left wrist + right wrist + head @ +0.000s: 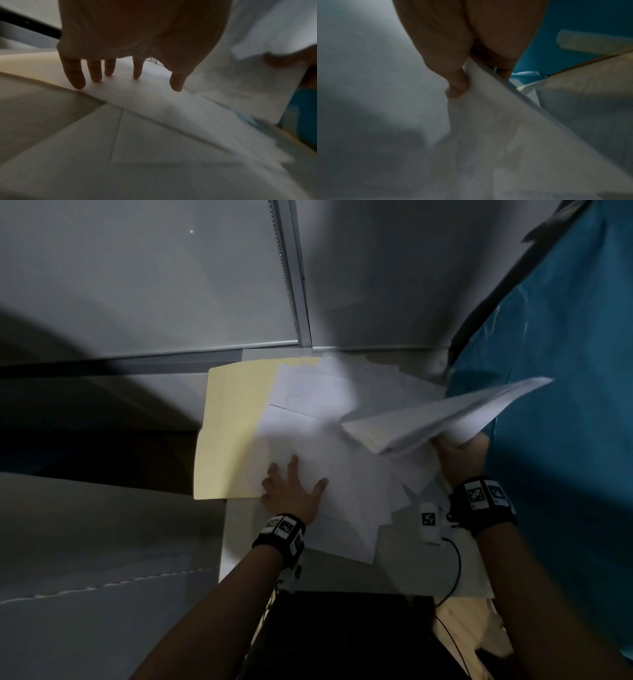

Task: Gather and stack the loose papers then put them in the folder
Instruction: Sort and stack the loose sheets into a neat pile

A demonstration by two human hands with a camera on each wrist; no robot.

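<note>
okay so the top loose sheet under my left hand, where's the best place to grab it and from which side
Probably its near edge, approached from your side of the desk. The top loose sheet lies flat under the spread left hand, so no face can be pinched. Its near part sticks out past the sheets beneath it. Slide it back, then pinch that edge. The right hand already grips the gathered stack.

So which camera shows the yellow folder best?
The head view: the folder lies open on the desk, its right part covered by loose papers. The left wrist view catches only a pale yellow edge beyond the fingers. I cannot make it out in the right wrist view.
</note>
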